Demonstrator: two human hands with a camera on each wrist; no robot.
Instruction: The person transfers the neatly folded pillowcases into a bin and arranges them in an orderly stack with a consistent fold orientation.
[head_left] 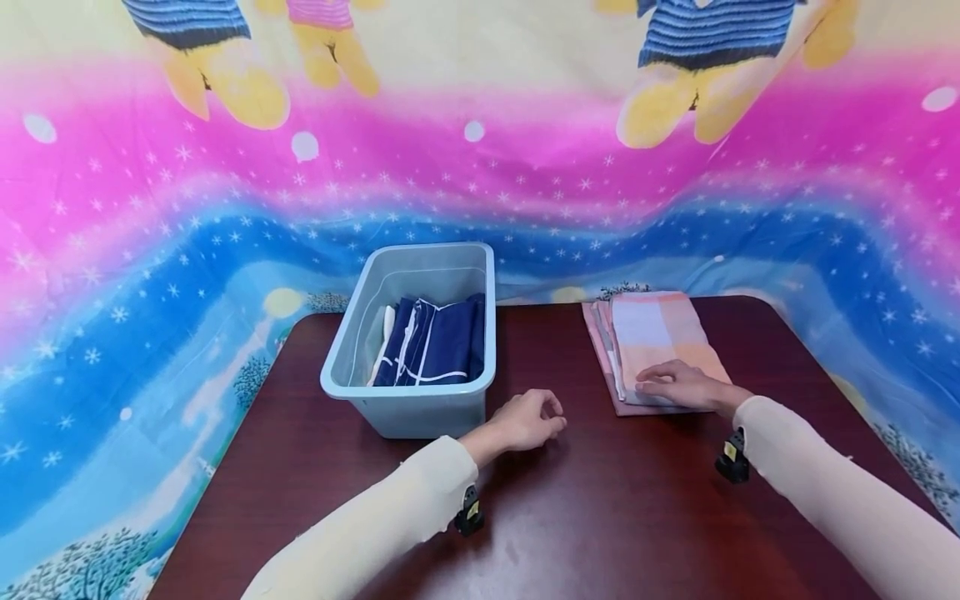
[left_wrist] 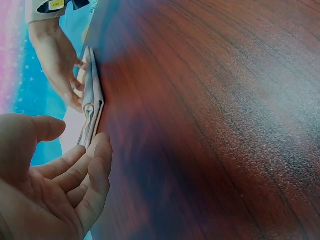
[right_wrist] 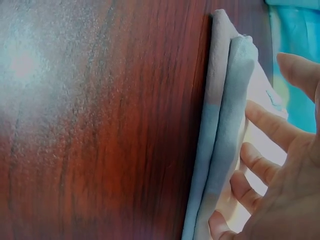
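Observation:
A stack of folded pink, peach and white checked cloths (head_left: 663,329) lies toward the right back of the table. My right hand (head_left: 684,385) is over its near part; in the right wrist view the fingertips (right_wrist: 252,157) touch the top cloth, and the folded edges (right_wrist: 222,120) face the camera. My left hand (head_left: 525,419) hovers low above the table with its fingers loosely bent and nothing in them. Beside it stands a grey plastic bin (head_left: 427,408) holding folded navy cloths with white lines (head_left: 446,337) and a white piece (head_left: 384,333) along its left wall.
The dark red wooden table (head_left: 600,517) has rounded back corners. A printed curtain (head_left: 555,175) with pink and blue bands hangs right behind the table and along both sides. Small black cameras (head_left: 732,458) are strapped to both wrists over cream sleeves.

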